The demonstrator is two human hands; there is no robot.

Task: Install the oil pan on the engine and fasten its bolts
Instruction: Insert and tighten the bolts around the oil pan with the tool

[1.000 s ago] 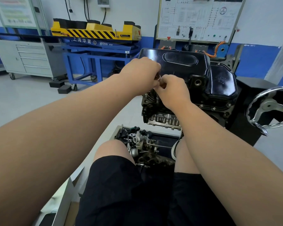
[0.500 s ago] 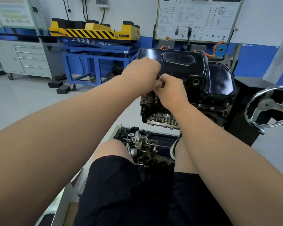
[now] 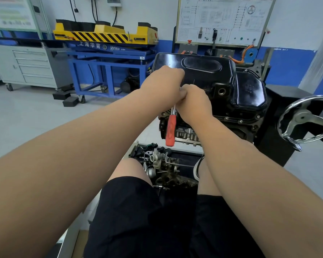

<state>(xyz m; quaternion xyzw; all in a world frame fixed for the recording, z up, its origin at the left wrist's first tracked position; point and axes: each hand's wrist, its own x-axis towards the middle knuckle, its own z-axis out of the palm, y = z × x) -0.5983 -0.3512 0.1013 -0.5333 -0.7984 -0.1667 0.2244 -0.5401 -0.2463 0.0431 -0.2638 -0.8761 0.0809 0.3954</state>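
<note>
The glossy black oil pan (image 3: pixel 203 75) sits on top of the engine (image 3: pixel 186 133), which is mounted on a stand in front of me. Small bolts (image 3: pixel 241 121) show along the pan's near flange. Both hands meet at the pan's near left edge. My left hand (image 3: pixel 163 84) is curled into a fist over the top of a ratchet. My right hand (image 3: pixel 194 103) grips the tool's metal shaft just below it. The ratchet's red handle (image 3: pixel 170 129) hangs down beneath my hands. The bolt under the tool is hidden.
A steel handwheel (image 3: pixel 306 123) juts from the stand at the right. A tray of loose engine parts (image 3: pixel 162 164) lies below the engine, by my knees. A blue lift table (image 3: pixel 108 58) and a grey drawer cabinet (image 3: pixel 30 66) stand at the back left.
The red ratchet handle has swung into sight below my right hand; it was hidden before. Both hands stay at the same spot on the pan's edge.
</note>
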